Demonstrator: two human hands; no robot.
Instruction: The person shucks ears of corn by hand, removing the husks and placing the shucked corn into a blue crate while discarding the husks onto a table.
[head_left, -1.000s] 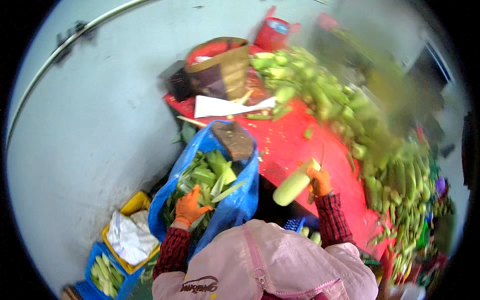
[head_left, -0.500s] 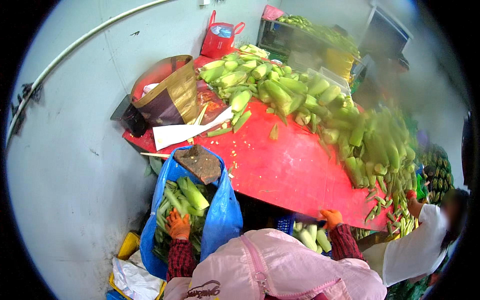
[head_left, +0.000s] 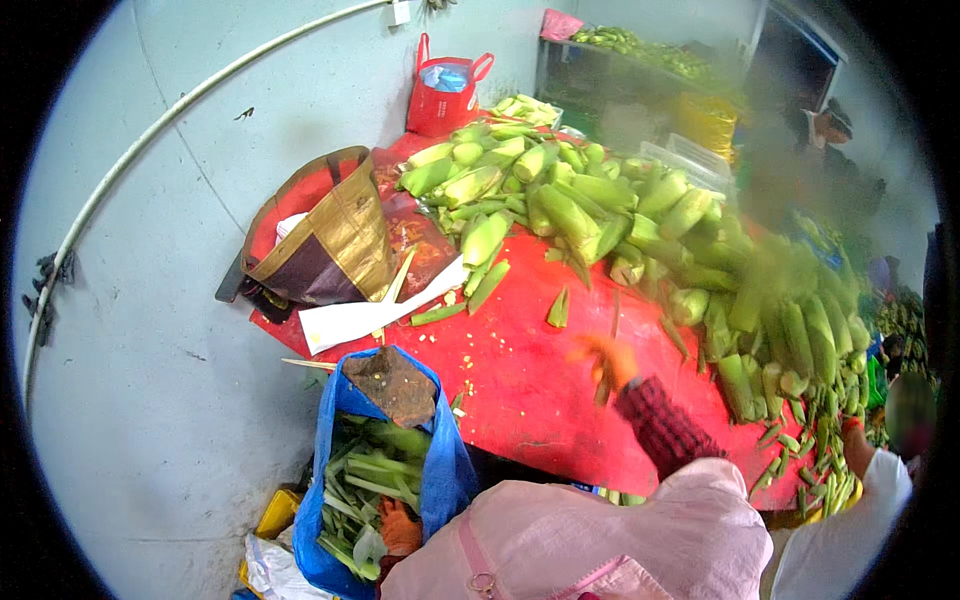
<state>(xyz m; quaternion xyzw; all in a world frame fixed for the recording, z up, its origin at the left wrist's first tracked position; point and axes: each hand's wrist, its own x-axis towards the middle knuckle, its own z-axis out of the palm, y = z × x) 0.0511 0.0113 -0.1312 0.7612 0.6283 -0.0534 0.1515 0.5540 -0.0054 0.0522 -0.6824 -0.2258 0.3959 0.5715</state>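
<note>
Beside red, curved-edged counter (head_left: 520, 395), inside blue plastic sack (head_left: 452, 455), holding long green leaves (head_left: 380, 470); probably handling light and limp, best gripping mid-length. Hovering orange-gloved right hand (head_left: 616, 362) over counter, opening and hold too blurred to tell. Resting orange-gloved left hand (head_left: 401, 527) among leaves, grip hidden.
</note>
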